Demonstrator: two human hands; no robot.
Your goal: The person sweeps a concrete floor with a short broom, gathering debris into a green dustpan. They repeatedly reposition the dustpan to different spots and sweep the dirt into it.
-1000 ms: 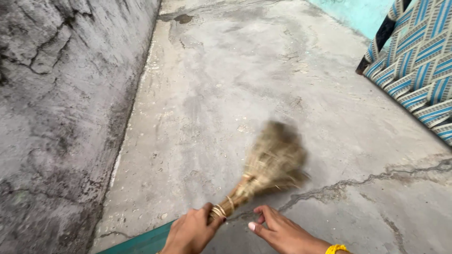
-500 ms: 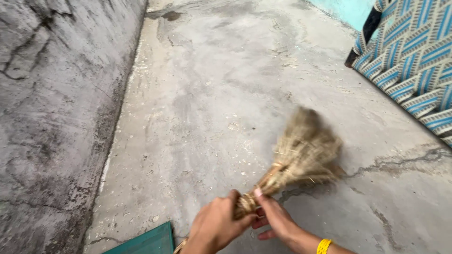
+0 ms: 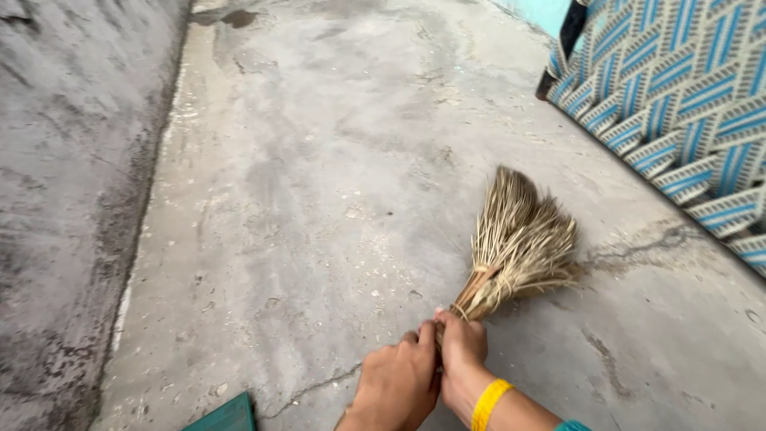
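Change: both hands now close on the broom's neck, where a second ago the right hand hung free beside it; the straw head has swung toward 2 o'clock and shows sharp rather than blurred.
Left hand (image 3: 396,385): clamped round the bound handle end, at 6 o'clock in view.
Right hand (image 3: 460,351): wrapped on the same neck, touching the left, a yellow bangle (image 3: 488,403) at the wrist.
Broom (image 3: 515,243): short grass hand broom, bristles fanned flat on the concrete floor (image 3: 319,160), just right of centre.
Surroundings: woven blue-and-white cot (image 3: 678,104) at 2 o'clock, rough grey wall (image 3: 64,160) at 9 o'clock, green dustpan corner (image 3: 223,415) at 7 o'clock.
Risk, cracks: floor crack (image 3: 638,243) beside the bristles may snag straws and trap grit.
Risk, grip: hands crowded low on the neck could let the bundle twist or shed straws under pressure.
Risk, cot: a wide stroke toward 2 o'clock could push dust under the cot or strike its frame.
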